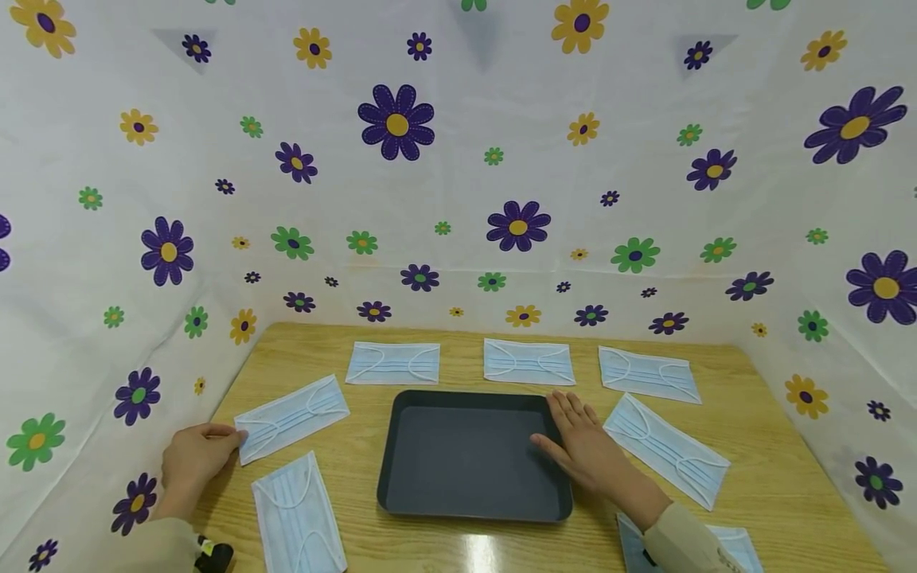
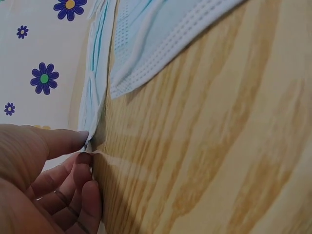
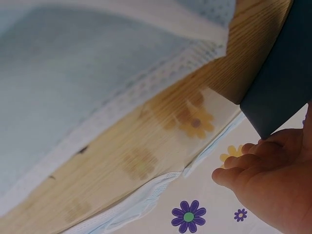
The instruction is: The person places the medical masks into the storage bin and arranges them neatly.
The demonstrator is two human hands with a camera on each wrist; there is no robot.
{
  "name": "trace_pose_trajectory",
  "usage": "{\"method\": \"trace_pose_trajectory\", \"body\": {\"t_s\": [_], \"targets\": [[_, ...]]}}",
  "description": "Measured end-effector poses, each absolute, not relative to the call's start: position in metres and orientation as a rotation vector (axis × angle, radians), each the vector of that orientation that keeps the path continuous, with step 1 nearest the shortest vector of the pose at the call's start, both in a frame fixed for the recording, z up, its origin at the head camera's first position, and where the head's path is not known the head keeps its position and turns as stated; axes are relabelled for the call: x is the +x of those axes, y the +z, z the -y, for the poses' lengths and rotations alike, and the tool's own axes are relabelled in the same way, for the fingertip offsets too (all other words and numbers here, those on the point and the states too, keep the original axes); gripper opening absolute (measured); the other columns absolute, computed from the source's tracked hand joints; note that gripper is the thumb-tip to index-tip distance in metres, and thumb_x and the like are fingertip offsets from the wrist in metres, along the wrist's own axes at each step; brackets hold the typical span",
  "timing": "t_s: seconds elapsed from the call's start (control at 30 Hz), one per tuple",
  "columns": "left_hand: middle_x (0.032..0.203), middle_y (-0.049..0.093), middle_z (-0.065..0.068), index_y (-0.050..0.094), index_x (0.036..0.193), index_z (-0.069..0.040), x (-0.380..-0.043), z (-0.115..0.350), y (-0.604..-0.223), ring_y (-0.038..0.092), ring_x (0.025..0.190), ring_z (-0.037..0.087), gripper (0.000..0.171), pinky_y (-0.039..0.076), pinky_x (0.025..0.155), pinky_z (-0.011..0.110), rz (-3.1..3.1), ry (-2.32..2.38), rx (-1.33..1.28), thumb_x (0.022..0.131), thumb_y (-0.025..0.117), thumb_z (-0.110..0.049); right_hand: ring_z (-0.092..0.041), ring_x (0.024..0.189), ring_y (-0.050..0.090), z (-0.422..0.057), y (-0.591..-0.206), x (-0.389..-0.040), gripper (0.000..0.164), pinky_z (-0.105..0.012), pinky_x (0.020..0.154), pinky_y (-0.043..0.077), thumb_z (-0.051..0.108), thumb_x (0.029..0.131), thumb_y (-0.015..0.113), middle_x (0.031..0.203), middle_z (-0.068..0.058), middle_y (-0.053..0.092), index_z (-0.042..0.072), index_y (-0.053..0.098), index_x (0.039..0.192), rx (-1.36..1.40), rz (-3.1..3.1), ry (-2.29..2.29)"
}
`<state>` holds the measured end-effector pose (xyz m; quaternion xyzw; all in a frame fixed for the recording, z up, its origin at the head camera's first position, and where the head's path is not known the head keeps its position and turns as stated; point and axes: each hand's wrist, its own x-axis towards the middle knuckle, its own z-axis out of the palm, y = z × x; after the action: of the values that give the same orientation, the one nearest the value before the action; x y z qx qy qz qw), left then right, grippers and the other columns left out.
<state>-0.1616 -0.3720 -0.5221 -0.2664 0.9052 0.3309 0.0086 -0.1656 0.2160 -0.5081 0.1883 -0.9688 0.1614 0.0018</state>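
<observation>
At the left of the head view, my left hand pinches the near-left corner of a light blue face mask lying slanted on the table. The left wrist view shows thumb and forefinger meeting at that mask's edge. A dark grey rectangular tray stands in the middle with nothing in it. My right hand rests over its right rim near the far corner, fingers straight. In the right wrist view, this hand is beside the tray's dark outer wall.
More face masks surround the tray: one at front left, several along the back, one slanted at the right. Another lies partly under the right forearm. Flower-print cloth rises behind and on both sides of the wooden table.
</observation>
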Motion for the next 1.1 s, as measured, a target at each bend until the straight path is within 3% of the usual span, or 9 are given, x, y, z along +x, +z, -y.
{"method": "trace_pose_trajectory", "body": {"t_s": [0.2, 0.33, 0.53, 0.67, 0.87, 1.0, 1.1], "targets": [[0.122, 0.07, 0.032, 0.076, 0.113, 0.005, -0.16, 0.372, -0.526, 0.061, 0.108, 0.048, 0.045, 0.044, 0.08, 0.047, -2.851, 1.032, -0.835, 0.096, 0.072, -0.037, -0.053, 0.155, 0.031, -0.214, -0.51, -0.167, 0.082, -0.069, 0.123, 0.028, 0.048, 0.107, 0.057, 0.166, -0.031, 0.035, -0.011, 0.034, 0.159, 0.587, 3.041, 0.498], [0.115, 0.072, 0.029, 0.074, 0.115, 0.006, -0.16, 0.372, -0.528, 0.061, 0.102, 0.042, 0.044, 0.042, 0.078, 0.042, -2.871, 1.069, -0.84, 0.097, 0.072, -0.034, -0.052, 0.155, 0.03, -0.213, -0.511, -0.167, 0.083, -0.068, 0.123, 0.028, 0.05, 0.107, 0.057, 0.167, -0.03, 0.034, -0.011, 0.034, 0.159, 0.584, 3.05, 0.491], [0.097, 0.077, 0.018, 0.071, 0.119, 0.008, -0.157, 0.378, -0.528, 0.066, 0.078, 0.017, 0.041, 0.051, 0.065, 0.025, -2.866, 1.229, -0.754, 0.1, 0.071, -0.029, -0.051, 0.156, 0.03, -0.214, -0.51, -0.167, 0.083, -0.068, 0.124, 0.028, 0.049, 0.108, 0.056, 0.167, -0.03, 0.033, -0.01, 0.033, 0.16, 0.572, 3.058, 0.488], [0.104, 0.079, 0.022, 0.065, 0.127, 0.009, -0.156, 0.382, -0.531, 0.071, 0.071, 0.006, 0.042, 0.06, 0.063, 0.021, -2.759, 1.42, -0.687, 0.103, 0.068, -0.025, -0.052, 0.156, 0.03, -0.214, -0.51, -0.167, 0.082, -0.068, 0.124, 0.028, 0.049, 0.108, 0.056, 0.167, -0.03, 0.034, -0.01, 0.033, 0.16, 0.565, 3.057, 0.48], [0.124, 0.074, 0.028, 0.06, 0.141, 0.008, -0.157, 0.382, -0.536, 0.072, 0.077, 0.0, 0.047, 0.063, 0.07, 0.023, -2.642, 1.568, -0.709, 0.106, 0.065, -0.022, -0.051, 0.156, 0.029, -0.215, -0.512, -0.168, 0.082, -0.068, 0.124, 0.027, 0.05, 0.108, 0.055, 0.167, -0.03, 0.033, -0.01, 0.032, 0.16, 0.561, 3.06, 0.484], [0.132, 0.071, 0.025, 0.055, 0.148, 0.008, -0.159, 0.382, -0.537, 0.07, 0.079, -0.005, 0.054, 0.063, 0.074, 0.023, -2.56, 1.636, -0.738, 0.105, 0.066, -0.024, -0.052, 0.156, 0.029, -0.215, -0.512, -0.168, 0.082, -0.068, 0.124, 0.027, 0.049, 0.108, 0.055, 0.167, -0.03, 0.033, -0.01, 0.032, 0.16, 0.56, 3.06, 0.491], [0.128, 0.075, 0.018, 0.053, 0.15, 0.006, -0.16, 0.381, -0.537, 0.067, 0.079, -0.008, 0.058, 0.062, 0.075, 0.021, -2.525, 1.654, -0.76, 0.103, 0.069, -0.023, -0.052, 0.156, 0.029, -0.215, -0.512, -0.168, 0.082, -0.068, 0.124, 0.027, 0.049, 0.108, 0.055, 0.167, -0.03, 0.033, -0.01, 0.032, 0.16, 0.563, 3.058, 0.492]]}}
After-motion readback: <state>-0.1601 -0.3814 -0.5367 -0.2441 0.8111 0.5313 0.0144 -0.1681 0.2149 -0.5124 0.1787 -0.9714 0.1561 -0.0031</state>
